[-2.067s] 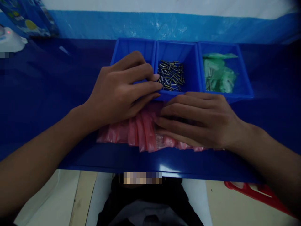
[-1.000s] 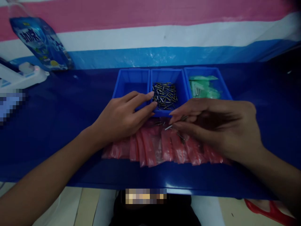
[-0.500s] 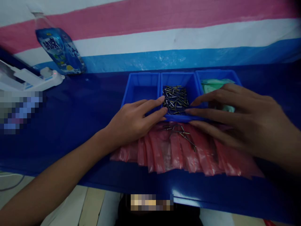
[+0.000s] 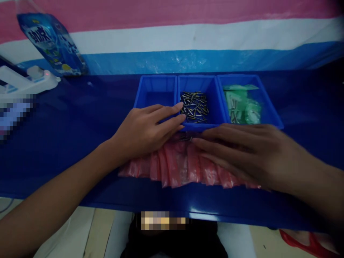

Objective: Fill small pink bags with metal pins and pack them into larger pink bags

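My left hand (image 4: 146,125) rests against the front left corner of the middle blue bin (image 4: 217,107), fingers stretched towards the pile of pop rivets (image 4: 195,106) inside; I see nothing in its grasp. My right hand (image 4: 249,148) is low over a row of red plastic bags (image 4: 173,172) in front of the bins. Its fingers are outstretched, with their tips beside a few loose rivets (image 4: 185,138) lying on the bags. The hand covers the right part of the row and perhaps some of these rivets.
The left blue bin (image 4: 158,86) adjoins the middle one. The right bin (image 4: 270,111) holds green bags (image 4: 236,100) with hardware. A blue bottle (image 4: 51,46) and a white power strip (image 4: 40,80) stand far left. The table's front edge is close to my body.
My right hand has left the middle bin's front right corner and come down onto the bags, uncovering the green bags. My left hand stays at the bin. The view has shifted slightly.
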Demonstrator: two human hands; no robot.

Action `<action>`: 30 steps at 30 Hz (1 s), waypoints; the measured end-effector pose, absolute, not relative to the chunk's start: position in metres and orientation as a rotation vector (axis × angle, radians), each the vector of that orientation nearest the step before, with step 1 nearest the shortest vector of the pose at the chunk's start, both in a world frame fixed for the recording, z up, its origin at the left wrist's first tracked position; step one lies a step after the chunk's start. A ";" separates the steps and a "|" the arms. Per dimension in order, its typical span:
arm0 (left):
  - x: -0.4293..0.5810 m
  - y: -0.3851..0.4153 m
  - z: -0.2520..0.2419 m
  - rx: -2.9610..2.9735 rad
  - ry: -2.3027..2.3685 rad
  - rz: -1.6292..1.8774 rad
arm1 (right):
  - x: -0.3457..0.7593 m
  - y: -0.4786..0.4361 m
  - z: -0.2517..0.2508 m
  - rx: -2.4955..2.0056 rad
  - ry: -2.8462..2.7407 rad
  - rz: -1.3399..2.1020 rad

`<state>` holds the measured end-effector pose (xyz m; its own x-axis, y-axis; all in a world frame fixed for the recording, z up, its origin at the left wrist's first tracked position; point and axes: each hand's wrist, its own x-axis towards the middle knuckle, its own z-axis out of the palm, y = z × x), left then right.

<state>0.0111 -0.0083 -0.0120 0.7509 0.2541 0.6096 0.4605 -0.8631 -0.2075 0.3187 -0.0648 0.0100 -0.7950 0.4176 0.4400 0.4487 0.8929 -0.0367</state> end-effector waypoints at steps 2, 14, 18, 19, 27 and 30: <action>0.009 -0.008 -0.012 -2.607 -0.559 -0.790 | 0.312 -0.067 0.004 -0.613 -2.688 -0.148; 0.007 -0.006 -0.010 -2.571 -0.550 -0.794 | 0.303 -0.070 0.003 -0.771 -2.390 0.031; 0.007 -0.006 -0.012 -2.552 -0.517 -0.846 | 0.296 -0.074 0.010 -0.917 -2.065 0.469; 0.007 -0.006 -0.013 -2.536 -0.501 -0.859 | 0.294 -0.073 0.011 -0.933 -1.961 0.564; 0.007 -0.006 -0.011 -2.508 -0.526 -0.823 | 0.305 -0.069 0.016 -0.927 -1.988 0.752; 0.008 -0.006 -0.012 -2.498 -0.493 -0.844 | 0.308 -0.070 0.015 -0.908 -2.175 0.317</action>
<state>0.0080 -0.0058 -0.0119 0.7483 0.1854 0.6369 0.4643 -0.8322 -0.3032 0.3081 -0.0699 0.0153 -0.4711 0.6935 0.5451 0.5092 0.7184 -0.4739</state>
